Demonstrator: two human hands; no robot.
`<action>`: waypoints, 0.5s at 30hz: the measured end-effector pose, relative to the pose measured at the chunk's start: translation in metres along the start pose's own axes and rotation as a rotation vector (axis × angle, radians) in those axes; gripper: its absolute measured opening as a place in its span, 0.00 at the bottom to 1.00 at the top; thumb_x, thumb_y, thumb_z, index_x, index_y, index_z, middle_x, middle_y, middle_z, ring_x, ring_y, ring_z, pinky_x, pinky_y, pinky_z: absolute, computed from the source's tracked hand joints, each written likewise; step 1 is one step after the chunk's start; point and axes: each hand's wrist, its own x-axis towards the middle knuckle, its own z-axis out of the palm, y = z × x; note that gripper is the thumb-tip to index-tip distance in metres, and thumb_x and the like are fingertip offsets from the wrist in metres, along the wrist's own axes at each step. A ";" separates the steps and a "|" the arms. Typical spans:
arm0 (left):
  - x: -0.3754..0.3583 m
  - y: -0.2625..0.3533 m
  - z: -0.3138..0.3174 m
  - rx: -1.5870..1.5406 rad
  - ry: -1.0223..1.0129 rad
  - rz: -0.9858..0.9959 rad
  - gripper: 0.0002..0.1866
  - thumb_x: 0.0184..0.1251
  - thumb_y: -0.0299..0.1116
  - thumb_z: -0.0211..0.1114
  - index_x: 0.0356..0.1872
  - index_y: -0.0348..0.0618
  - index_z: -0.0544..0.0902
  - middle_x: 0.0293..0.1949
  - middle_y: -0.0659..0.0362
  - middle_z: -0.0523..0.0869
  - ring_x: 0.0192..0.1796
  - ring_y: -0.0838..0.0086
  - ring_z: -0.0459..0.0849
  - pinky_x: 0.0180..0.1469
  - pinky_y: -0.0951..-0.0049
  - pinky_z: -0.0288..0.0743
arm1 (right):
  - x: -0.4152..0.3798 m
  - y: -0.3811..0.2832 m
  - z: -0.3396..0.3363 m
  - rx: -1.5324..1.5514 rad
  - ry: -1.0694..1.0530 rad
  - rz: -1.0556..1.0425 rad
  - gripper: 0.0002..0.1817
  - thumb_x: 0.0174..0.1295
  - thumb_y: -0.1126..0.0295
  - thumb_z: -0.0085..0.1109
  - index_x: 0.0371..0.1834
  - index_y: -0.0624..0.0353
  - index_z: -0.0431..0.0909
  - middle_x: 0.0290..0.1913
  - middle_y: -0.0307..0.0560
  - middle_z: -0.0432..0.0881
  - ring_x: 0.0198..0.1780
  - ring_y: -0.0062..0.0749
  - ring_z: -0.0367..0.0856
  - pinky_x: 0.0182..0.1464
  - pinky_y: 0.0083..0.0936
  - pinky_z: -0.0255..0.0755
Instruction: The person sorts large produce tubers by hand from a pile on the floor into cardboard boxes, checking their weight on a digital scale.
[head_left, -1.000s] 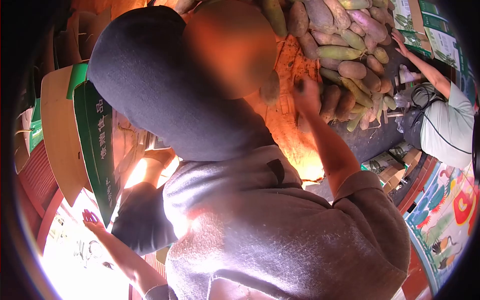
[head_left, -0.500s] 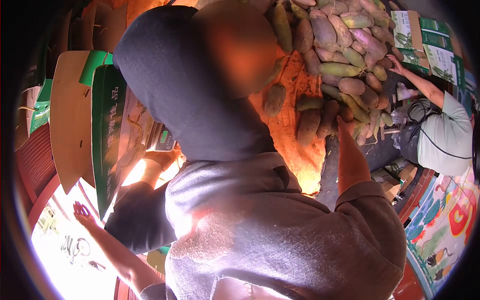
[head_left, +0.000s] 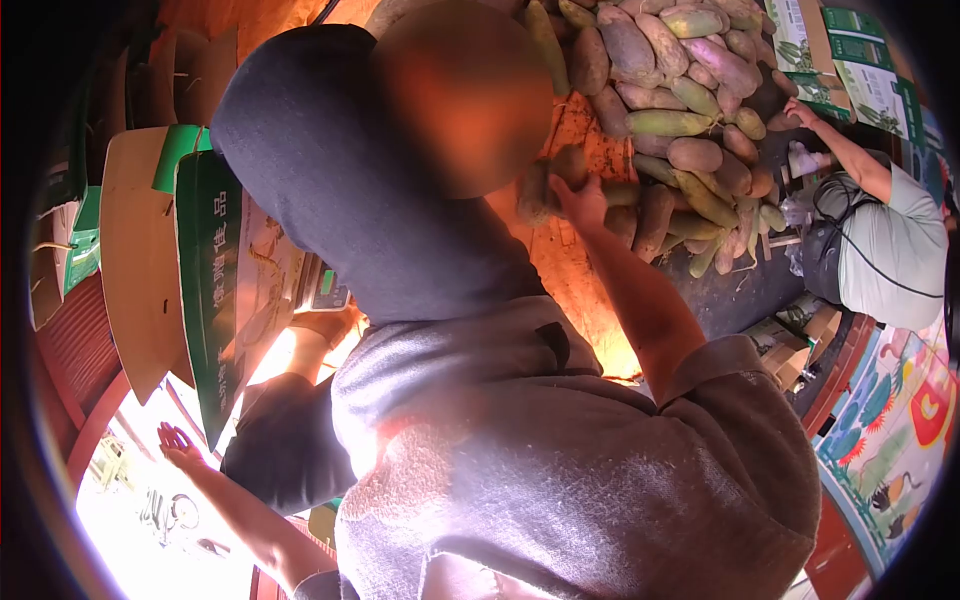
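My right hand [head_left: 584, 205] is closed around a stubby, dark-skinned radish [head_left: 569, 162], above the orange sheet left of the pile. Right beside it is another brownish radish [head_left: 532, 195]; whether the two touch, I cannot make out. Past my forearm spreads a big pile of green and purplish radishes [head_left: 690, 155]. My left hand [head_left: 178, 445] is stretched out low on the left in bright glare, its fingers slightly bent and apart, holding nothing that I can see. The nearest thing to it is a green and brown cardboard box [head_left: 208, 300].
A digital scale [head_left: 326, 285] shows beside the box. Another person [head_left: 885, 240] in a pale shirt reaches to the pile's far right side. Printed cartons [head_left: 875, 90] stand at upper right. My dark trouser leg [head_left: 360, 190] crosses the middle; a blurred patch hides part of the view.
My right hand has moved left from the near edge of the pile to the orange sheet, now with a radish in it. My left hand stays stretched out; the view shifts slightly.
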 end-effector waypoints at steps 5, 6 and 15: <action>0.006 -0.003 0.000 0.017 -0.001 -0.020 0.25 0.74 0.44 0.30 0.58 0.42 0.70 0.61 0.57 0.72 0.64 0.70 0.70 0.58 0.71 0.72 | -0.017 -0.017 0.005 -0.073 -0.008 -0.286 0.40 0.48 0.52 0.65 0.61 0.64 0.62 0.52 0.60 0.73 0.56 0.54 0.68 0.58 0.43 0.61; 0.007 -0.003 0.001 0.008 -0.002 -0.024 0.25 0.74 0.44 0.30 0.58 0.42 0.71 0.61 0.57 0.73 0.64 0.70 0.70 0.58 0.71 0.72 | -0.021 -0.018 0.003 -0.123 -0.014 -0.317 0.40 0.49 0.54 0.64 0.62 0.64 0.61 0.54 0.59 0.71 0.57 0.54 0.66 0.59 0.44 0.59; -0.012 0.002 0.011 -0.021 0.065 -0.055 0.23 0.74 0.42 0.34 0.56 0.42 0.73 0.59 0.57 0.75 0.63 0.70 0.71 0.60 0.70 0.70 | -0.043 -0.046 0.021 -0.136 -0.048 -0.556 0.37 0.53 0.60 0.58 0.65 0.61 0.55 0.59 0.57 0.65 0.59 0.52 0.63 0.60 0.45 0.55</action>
